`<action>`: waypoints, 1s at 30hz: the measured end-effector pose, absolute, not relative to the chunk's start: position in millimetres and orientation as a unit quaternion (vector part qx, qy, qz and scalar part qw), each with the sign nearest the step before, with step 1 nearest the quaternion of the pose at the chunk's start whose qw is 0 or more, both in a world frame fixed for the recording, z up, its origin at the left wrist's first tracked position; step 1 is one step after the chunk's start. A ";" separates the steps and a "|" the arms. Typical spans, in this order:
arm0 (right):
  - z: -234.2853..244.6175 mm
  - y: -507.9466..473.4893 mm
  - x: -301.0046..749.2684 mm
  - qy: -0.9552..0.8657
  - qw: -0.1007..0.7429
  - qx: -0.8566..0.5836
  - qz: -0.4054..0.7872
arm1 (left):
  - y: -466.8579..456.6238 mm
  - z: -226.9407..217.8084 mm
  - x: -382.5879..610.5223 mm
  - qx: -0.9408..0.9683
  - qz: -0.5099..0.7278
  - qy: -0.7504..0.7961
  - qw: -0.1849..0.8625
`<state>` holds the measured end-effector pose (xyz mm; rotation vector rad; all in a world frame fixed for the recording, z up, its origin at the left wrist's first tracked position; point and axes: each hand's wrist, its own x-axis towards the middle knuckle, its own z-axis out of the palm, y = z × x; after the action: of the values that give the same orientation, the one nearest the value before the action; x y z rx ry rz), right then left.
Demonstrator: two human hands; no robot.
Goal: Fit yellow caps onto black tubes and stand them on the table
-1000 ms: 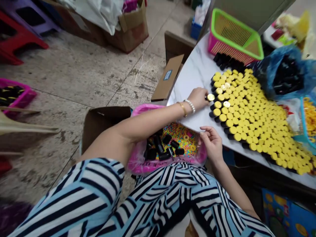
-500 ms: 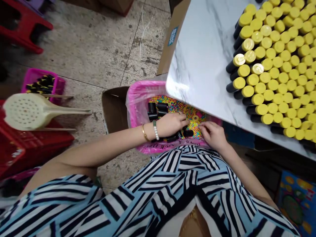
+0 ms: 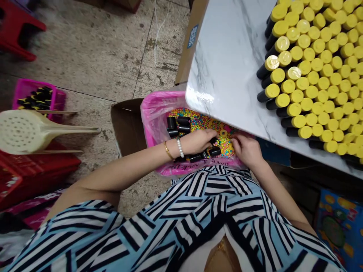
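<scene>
A pink basin (image 3: 145, 109) lined with clear plastic holds small multicoloured beads (image 3: 198, 119) and several short black cylinders (image 3: 183, 121). My left hand (image 3: 198, 142), with bracelets at the wrist, reaches over the beads. Its fingers are closed around a black cylinder (image 3: 213, 140), mostly covered by them. Close to the basin's right side, my right hand (image 3: 247, 150) has thumb and fingers drawn together at the beads. What they pinch, if anything, is hidden. Between the hands a small yellow ring (image 3: 223, 133) lies on the beads.
A white marbled table (image 3: 227, 56) overhangs the basin and bears many black tubes with yellow caps (image 3: 312, 77). A cardboard box (image 3: 127, 128) stands left of the basin. Farther left are a pale perforated stool (image 3: 22, 130), a pink basket (image 3: 19, 94) and a red stool (image 3: 17, 30).
A black cylinder now shows at my left fingertips. My right hand has shifted slightly right and its fingers reach deeper towards the table edge. The whole view has shifted a little.
</scene>
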<state>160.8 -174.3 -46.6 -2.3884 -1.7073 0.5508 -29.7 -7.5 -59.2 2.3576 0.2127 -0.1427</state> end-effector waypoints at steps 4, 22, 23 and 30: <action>-42.6 -153.0 151.3 -0.581 0.005 -0.798 0.158 | -0.3 -60.5 -32.9 0.898 -0.039 0.077 0.430; -46.6 -123.0 147.7 -0.607 0.019 -0.774 0.181 | -1.9 -59.5 -40.3 0.977 0.058 0.091 0.182; -46.4 -125.0 149.3 -0.592 0.039 -0.782 0.192 | -0.9 -59.9 -41.5 0.971 0.060 0.100 0.210; -54.9 -143.6 164.1 -0.383 0.287 -0.737 0.476 | 12.7 -49.7 -45.0 0.891 0.080 0.131 0.427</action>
<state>164.1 -143.6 -54.9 -1.9698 -1.0242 1.2720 -45.0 12.7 -49.7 2.2260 0.3272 0.1989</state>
